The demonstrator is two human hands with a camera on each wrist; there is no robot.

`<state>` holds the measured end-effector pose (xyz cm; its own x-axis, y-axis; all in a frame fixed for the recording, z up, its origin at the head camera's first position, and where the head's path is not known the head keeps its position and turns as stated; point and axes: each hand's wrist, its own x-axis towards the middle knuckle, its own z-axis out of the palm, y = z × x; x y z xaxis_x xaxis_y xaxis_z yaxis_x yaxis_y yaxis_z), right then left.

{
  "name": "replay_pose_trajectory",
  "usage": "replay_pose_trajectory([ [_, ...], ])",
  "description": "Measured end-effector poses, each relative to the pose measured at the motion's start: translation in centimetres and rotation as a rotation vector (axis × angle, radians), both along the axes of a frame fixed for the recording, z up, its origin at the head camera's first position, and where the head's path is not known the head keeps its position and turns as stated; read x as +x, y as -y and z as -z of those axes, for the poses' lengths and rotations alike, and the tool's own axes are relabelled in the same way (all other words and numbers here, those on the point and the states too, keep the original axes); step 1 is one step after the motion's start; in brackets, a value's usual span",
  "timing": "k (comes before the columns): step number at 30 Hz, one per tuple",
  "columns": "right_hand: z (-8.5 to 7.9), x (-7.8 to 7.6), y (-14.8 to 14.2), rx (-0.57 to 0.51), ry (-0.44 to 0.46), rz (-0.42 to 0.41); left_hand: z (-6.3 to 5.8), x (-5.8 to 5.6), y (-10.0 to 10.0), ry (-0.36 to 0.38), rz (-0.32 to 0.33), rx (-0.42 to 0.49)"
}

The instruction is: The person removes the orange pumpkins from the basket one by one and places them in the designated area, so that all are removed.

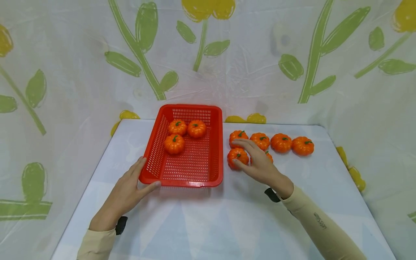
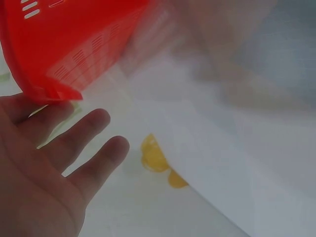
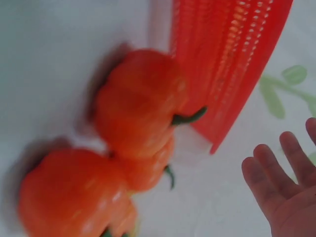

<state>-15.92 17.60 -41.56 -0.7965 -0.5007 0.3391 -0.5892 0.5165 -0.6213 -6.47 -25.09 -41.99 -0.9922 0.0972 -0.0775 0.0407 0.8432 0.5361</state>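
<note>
The right hand (image 1: 261, 166) is just to the right of the red basket (image 1: 188, 164), over the pumpkins, its thumb and fingers well apart with nothing clamped between them. Below it, beside the basket's right wall, lies the front pumpkin (image 1: 237, 156); whether the thumb touches it I cannot tell. A half-hidden pumpkin (image 1: 268, 156) shows past the knuckles, farther from the basket.

The left hand (image 1: 125, 189) is at the basket's near left corner, fingers extended along the outer side and thumb spread toward the front rim. It grips nothing; in the left wrist view the fingers lie against the rim or just beside it.

Beyond the right hand, a back row of four runs away from the basket's right side: the nearest pumpkin (image 1: 236, 136), a second pumpkin (image 1: 259, 141), a third pumpkin (image 1: 281, 143) and the outermost pumpkin (image 1: 303, 146).

Inside the basket, three pumpkins (image 1: 174, 144) sit toward its back and left, leaving its front and right floor bare. If the work is filling the basket, I judge it about a third done: three in, six visible outside.

The white tabletop (image 1: 195, 224) carries everything, and behind the basket hangs a flower-printed sheet (image 1: 247, 72).
</note>
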Motion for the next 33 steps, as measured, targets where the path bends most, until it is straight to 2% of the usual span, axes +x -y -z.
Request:
replay_pose_trajectory([
  [8,-1.4,-0.7,4.0,-0.026,0.012,-0.064,0.1,0.1,0.0,-0.003,0.001,0.001],
  [16,-4.8,-1.9,8.6,-0.072,-0.065,-0.12,0.2,0.1,0.0,-0.005,0.0,-0.002],
  [19,-5.8,-2.7,10.2,-0.08,-0.053,-0.136,0.3,0.1,0.0,-0.003,0.0,0.005],
  [26,-7.0,-4.3,13.8,-0.06,-0.036,-0.192,0.4,0.0,-0.1,0.006,-0.002,0.01],
  [33,-6.4,-7.0,17.3,-0.019,0.055,-0.129,0.3,-0.1,-0.1,-0.003,-0.014,-0.019],
])
